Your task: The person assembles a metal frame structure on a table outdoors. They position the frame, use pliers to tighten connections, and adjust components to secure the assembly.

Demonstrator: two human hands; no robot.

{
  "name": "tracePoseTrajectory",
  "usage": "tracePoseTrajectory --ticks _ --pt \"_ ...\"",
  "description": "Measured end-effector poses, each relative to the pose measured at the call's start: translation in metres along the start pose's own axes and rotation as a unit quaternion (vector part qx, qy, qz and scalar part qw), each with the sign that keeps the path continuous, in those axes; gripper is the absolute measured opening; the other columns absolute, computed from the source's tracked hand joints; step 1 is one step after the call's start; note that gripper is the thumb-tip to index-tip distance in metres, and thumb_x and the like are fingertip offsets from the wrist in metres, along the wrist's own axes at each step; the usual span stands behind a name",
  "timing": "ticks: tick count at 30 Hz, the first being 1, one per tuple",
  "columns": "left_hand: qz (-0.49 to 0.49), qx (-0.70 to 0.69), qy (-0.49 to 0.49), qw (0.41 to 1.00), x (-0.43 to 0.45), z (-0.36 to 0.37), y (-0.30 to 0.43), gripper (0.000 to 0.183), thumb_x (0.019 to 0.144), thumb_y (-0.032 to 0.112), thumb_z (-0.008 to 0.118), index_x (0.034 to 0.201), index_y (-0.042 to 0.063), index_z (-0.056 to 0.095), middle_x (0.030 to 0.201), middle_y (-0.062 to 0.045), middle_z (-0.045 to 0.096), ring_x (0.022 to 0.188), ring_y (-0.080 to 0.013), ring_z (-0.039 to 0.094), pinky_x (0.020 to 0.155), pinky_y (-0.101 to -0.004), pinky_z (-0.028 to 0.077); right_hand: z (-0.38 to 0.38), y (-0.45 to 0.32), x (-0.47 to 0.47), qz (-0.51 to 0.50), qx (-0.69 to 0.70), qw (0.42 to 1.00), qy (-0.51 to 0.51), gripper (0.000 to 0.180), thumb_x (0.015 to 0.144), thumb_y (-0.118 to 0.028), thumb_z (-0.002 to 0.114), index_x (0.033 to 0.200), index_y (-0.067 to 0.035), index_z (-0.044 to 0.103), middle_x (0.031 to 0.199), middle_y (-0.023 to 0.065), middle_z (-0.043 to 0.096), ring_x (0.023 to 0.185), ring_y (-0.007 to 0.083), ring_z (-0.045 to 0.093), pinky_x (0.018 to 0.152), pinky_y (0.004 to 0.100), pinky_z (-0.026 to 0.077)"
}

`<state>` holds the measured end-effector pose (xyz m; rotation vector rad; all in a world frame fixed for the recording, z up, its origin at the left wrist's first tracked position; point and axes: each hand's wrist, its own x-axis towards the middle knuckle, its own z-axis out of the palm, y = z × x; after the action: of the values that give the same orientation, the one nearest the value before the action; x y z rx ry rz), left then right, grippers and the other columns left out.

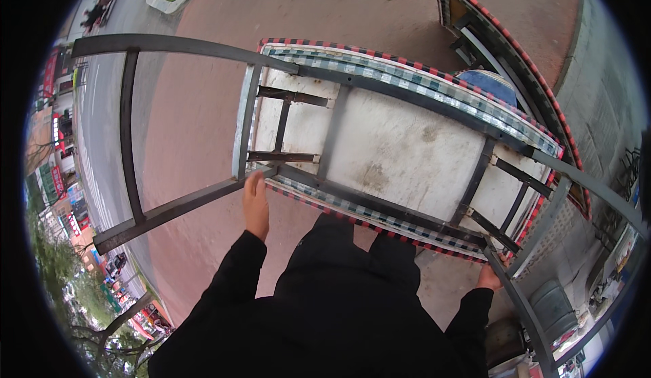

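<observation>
An upturned folding table lies before me, its pale underside (407,144) facing up, with checked cloth around its rim. Dark metal legs (173,207) spread out at its left end, and more metal legs (524,307) at its right end. My left hand (256,207) is at the near left corner, against the leg frame, fingers pointing up; its grip is partly hidden. My right hand (491,276) is closed around the near right corner, by the leg joint, its fingers partly behind the metal bar.
Another table with a red and black checked edge (513,42) stands tilted at the upper right, a blue rounded seat (488,85) beside it. A dark grey container (552,309) is at the lower right. A road (104,123) with a rider passing runs along the left.
</observation>
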<state>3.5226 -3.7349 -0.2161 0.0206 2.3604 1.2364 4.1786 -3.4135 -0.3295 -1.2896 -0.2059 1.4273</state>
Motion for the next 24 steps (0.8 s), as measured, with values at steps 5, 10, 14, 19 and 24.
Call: tracePoseTrajectory --ticks 5,10,14,19,24 --pt "0.267 0.264 0.136 0.917 0.095 -0.006 0.025 0.049 0.099 0.018 0.058 0.141 -0.006 0.049 0.139 -0.025 0.055 0.132 -0.0365 0.051 0.112 -0.0413 0.038 -0.004 -0.003 0.002 0.012 0.007 0.999 -0.039 0.019 0.090 -0.016 0.058 0.085 -0.002 0.069 0.094 0.0131 0.073 0.103 0.0312 0.066 0.103 0.0470 0.048" --pt "0.237 0.375 0.156 0.883 0.189 -0.010 0.019 0.047 0.104 0.038 0.051 0.124 -0.004 0.059 0.121 -0.026 0.065 0.116 -0.0389 0.061 0.099 -0.0457 0.047 0.007 -0.005 -0.001 0.033 0.010 0.999 -0.013 0.018 0.090 -0.016 0.058 0.083 -0.003 0.068 0.093 0.0119 0.072 0.103 0.0288 0.067 0.105 0.0469 0.047" --pt "0.057 0.269 0.043 0.961 0.194 0.010 0.037 0.062 0.105 0.057 0.039 0.101 0.000 0.062 0.091 -0.022 0.070 0.085 -0.0384 0.068 0.078 -0.0493 0.051 0.022 -0.001 -0.018 0.023 0.003 0.999 0.023 0.020 0.093 -0.019 0.057 0.086 -0.003 0.068 0.097 0.0117 0.072 0.104 0.0275 0.067 0.104 0.0438 0.048" --pt "0.143 0.336 0.039 0.930 0.213 0.001 0.012 0.067 0.104 0.062 0.038 0.097 -0.001 0.060 0.077 -0.020 0.065 0.062 -0.0299 0.066 0.061 -0.0431 0.051 -0.069 0.012 -0.019 0.335 0.134 0.879 -0.311 0.031 0.099 -0.027 0.057 0.108 0.001 0.067 0.111 0.0124 0.072 0.111 0.0253 0.066 0.099 0.0370 0.052" --pt "0.117 0.288 -0.006 0.950 0.198 0.001 0.037 0.066 0.104 0.060 0.042 0.096 -0.004 0.056 0.068 -0.016 0.060 0.055 -0.0259 0.062 0.055 -0.0407 0.050 0.165 0.102 -0.148 0.176 -0.395 0.896 -0.101 0.030 0.102 -0.016 0.054 0.125 0.000 0.063 0.110 0.0127 0.070 0.106 0.0236 0.067 0.096 0.0347 0.052"
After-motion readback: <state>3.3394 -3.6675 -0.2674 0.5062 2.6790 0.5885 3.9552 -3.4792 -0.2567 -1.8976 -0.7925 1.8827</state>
